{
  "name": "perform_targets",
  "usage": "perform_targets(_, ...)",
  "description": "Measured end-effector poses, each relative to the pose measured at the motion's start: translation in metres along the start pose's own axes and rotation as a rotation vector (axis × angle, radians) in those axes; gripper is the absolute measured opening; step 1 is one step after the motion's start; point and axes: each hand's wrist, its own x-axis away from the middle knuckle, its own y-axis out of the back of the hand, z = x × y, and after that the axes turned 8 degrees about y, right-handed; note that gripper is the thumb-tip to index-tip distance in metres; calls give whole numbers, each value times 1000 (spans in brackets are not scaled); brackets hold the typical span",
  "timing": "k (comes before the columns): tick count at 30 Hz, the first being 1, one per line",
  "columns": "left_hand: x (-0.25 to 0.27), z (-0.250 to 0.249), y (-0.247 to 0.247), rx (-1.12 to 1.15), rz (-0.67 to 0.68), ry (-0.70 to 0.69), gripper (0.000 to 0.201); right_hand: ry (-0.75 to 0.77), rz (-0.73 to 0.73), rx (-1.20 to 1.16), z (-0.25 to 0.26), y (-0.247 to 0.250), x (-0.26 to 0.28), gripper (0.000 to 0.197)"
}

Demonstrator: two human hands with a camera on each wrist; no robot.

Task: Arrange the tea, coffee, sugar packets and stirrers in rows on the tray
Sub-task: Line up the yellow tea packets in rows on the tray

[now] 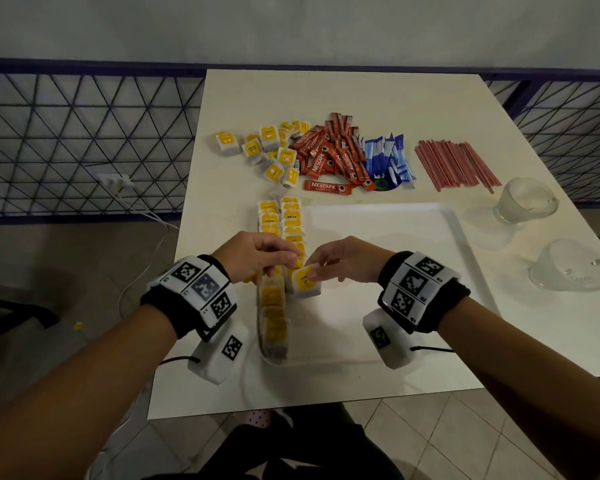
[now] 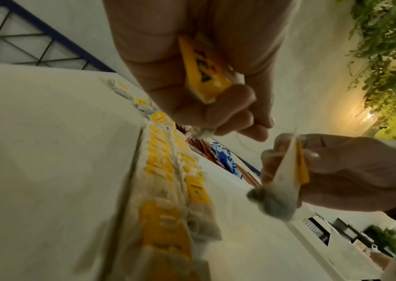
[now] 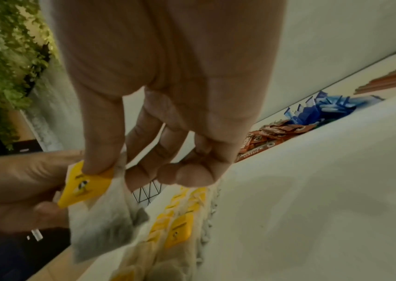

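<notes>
yellow-tagged tea bag (image 1: 305,279) is hanging pinched in my right hand (image 1: 347,259), my left hand (image 1: 257,255) is pinching another tea bag (image 2: 204,70), and i'm judging each next needs laying into the second row on the tray (image 1: 430,216).

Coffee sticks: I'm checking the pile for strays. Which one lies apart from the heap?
The coffee stick lying flat nearest the tray, label up, just in front of the heap.

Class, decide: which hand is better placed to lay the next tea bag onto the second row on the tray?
Probably the right hand: it pinches a tea bag right at the second row's near end. The left hand also grips one, over the first row.
</notes>
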Motion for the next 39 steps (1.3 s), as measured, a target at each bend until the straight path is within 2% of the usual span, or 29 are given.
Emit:
perform_targets(4,-5,9,-8,72,-54,-6,15,23,-92,-181,0,-4,-4,22)
perform_targets(8,-7,20,-10,-7,-75,25,11,30,-149,-334,-4,-7,-8,4)
perform_targets(13,-3,24,-13,-118,-29,42,16,22,-192,-489,-11,-11,-9,14)
perform_targets(17,-1,22,-17,-148,-19,63,4,34,-211,-521,-13,-14,-7,15)
perform_targets(19,1,22,-18,-166,-21,65,6,38,-209,-520,-13,-15,-5,14)
perform_targets(22,3,22,-22,-215,-29,46,12,41,-182,-419,-11,-16,-3,12)
perform_targets(26,7,26,-27,-311,20,28,12,40,-115,-91,-9,-18,2,4)
perform_targets(30,10,30,-25,-451,70,39,18,-32,-32,47,-14,-27,3,18)
perform_targets(32,11,32,-20,-455,50,61,11,-52,-1,109,-19,-33,2,25)
perform_targets(37,11,39,-8,-414,-61,81,6,-84,47,253,-20,-42,-3,29)
perform_targets(39,11,39,-5,-386,-93,110,13,-74,41,327,-17,-41,-8,30)
